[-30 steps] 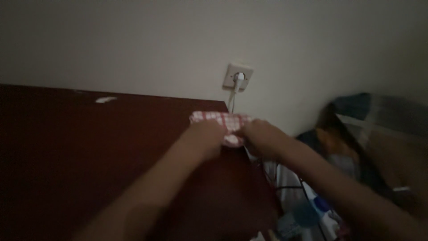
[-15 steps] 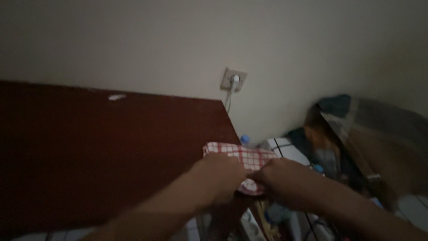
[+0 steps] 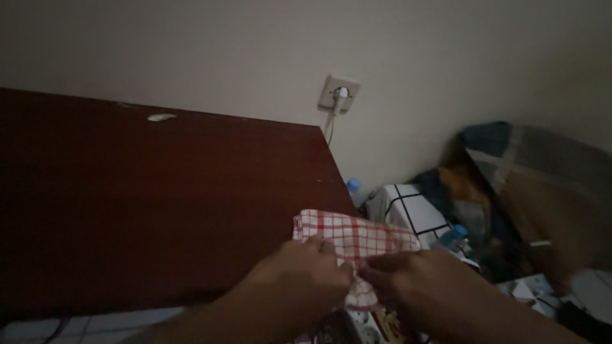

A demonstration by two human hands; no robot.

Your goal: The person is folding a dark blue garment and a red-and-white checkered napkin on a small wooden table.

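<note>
Both hands pinched a red-and-white checked cloth (image 3: 357, 245) at the right front corner of a dark red-brown table (image 3: 159, 204). Left hand (image 3: 299, 280) had fingers closed on the cloth's near edge, at 7 o'clock from cloth centre. Right hand (image 3: 414, 283) was closed on the same edge at 5 o'clock, fingertips almost touching the left's. Cloth lay folded, partly on the tabletop, partly overhanging; a bit hung below the hands. Wall socket (image 3: 339, 94) with white plug at 12 o'clock from the cloth, well apart. Blue-capped bottle (image 3: 454, 236) at 3 o'clock, among clutter on the floor.
</note>
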